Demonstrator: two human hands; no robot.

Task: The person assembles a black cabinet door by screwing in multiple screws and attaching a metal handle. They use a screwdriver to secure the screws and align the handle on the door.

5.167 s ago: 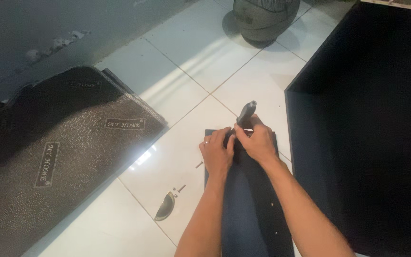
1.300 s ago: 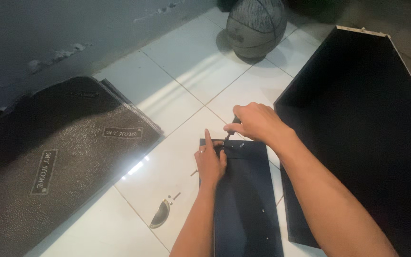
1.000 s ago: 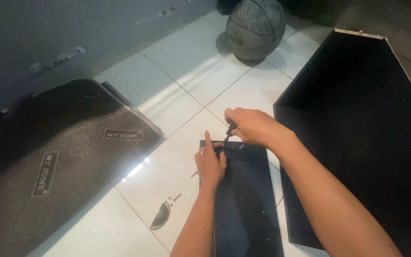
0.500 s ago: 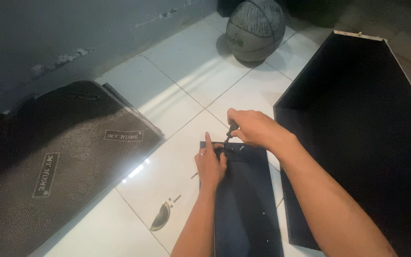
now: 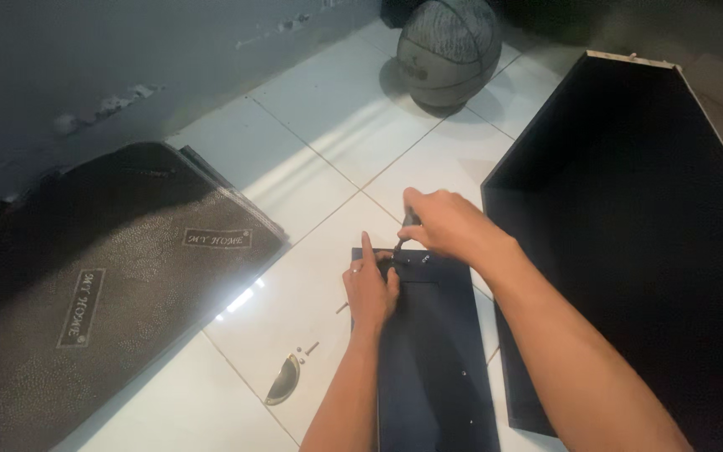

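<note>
The right hand (image 5: 449, 226) is clenched round a screwdriver (image 5: 406, 230) whose tip meets the far end of the dark panel (image 5: 428, 351) lying on the white tiled floor (image 5: 311, 151) — the left hand (image 5: 371, 289) pins that end with fingers flat, gripping nothing — so a slip of the tip could jab those fingers.

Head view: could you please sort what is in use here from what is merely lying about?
In use:
left hand steadying the dark panel
right hand gripping the screwdriver

Lying about:
metal handle and loose screws on the tiles
basketball
floor mat
large dark cabinet
</note>
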